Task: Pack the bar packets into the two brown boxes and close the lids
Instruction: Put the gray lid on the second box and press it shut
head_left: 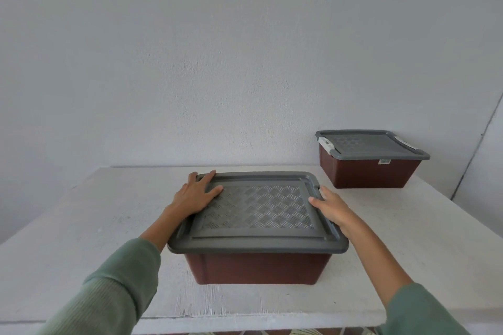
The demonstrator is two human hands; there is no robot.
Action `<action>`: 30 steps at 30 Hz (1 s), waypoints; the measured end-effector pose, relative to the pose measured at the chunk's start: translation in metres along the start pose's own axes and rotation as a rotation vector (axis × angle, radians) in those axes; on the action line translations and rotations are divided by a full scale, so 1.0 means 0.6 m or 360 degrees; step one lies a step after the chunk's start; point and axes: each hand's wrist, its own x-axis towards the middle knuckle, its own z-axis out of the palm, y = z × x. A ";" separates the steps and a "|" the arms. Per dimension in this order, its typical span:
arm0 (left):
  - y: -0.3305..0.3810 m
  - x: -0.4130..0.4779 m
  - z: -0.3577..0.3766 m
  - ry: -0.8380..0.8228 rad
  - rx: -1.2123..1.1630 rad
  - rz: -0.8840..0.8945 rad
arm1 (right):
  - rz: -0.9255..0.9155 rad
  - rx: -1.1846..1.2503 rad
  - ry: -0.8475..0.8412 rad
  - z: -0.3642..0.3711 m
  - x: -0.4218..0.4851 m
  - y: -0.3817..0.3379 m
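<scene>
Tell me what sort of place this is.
Likely a plain room in a home or storeroom, hard to say which: bare white wall, rough white-painted table, and the near brown box and far brown box on it, both lidded.

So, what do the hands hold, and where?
Nothing is lifted. The left hand presses flat on the grey lid at its left; the right hand touches its right edge, grip unclear.
</scene>
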 end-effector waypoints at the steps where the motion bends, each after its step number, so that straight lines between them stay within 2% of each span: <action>1: 0.000 -0.002 0.002 0.0011 -0.0018 0.0007 | 0.0013 -0.0023 0.0016 0.001 0.001 0.000; 9: 0.005 0.002 0.009 0.0026 0.0264 0.0099 | 0.0005 -0.0116 0.0127 -0.005 -0.001 -0.002; 11: 0.009 0.002 0.011 0.0045 0.0350 0.0143 | 0.0056 0.0083 0.0143 -0.007 0.001 0.002; 14: 0.024 0.000 0.012 0.0076 0.0502 0.0186 | 0.0285 0.0688 0.0022 -0.015 0.002 0.012; 17: 0.054 -0.002 0.021 0.0004 0.0425 0.0209 | 0.0395 0.0801 -0.0070 -0.016 0.005 0.021; 19: 0.073 -0.006 0.031 -0.0086 0.0331 0.0260 | 0.0392 0.0769 -0.0033 -0.014 0.011 0.021; 22: 0.084 -0.008 0.038 -0.0179 0.0282 0.0317 | 0.0264 0.0482 0.0175 -0.007 0.010 0.007; 25: 0.082 -0.008 0.038 -0.0185 0.0319 0.0329 | 0.0066 -0.0227 0.0368 0.005 0.006 -0.002; 28: 0.081 -0.008 0.041 -0.0173 0.0334 0.0335 | -0.0107 -0.0819 0.0408 0.018 -0.005 -0.009; 30: 0.081 -0.007 0.042 -0.0174 0.0332 0.0335 | -0.0145 -0.1007 0.0396 0.022 -0.005 -0.007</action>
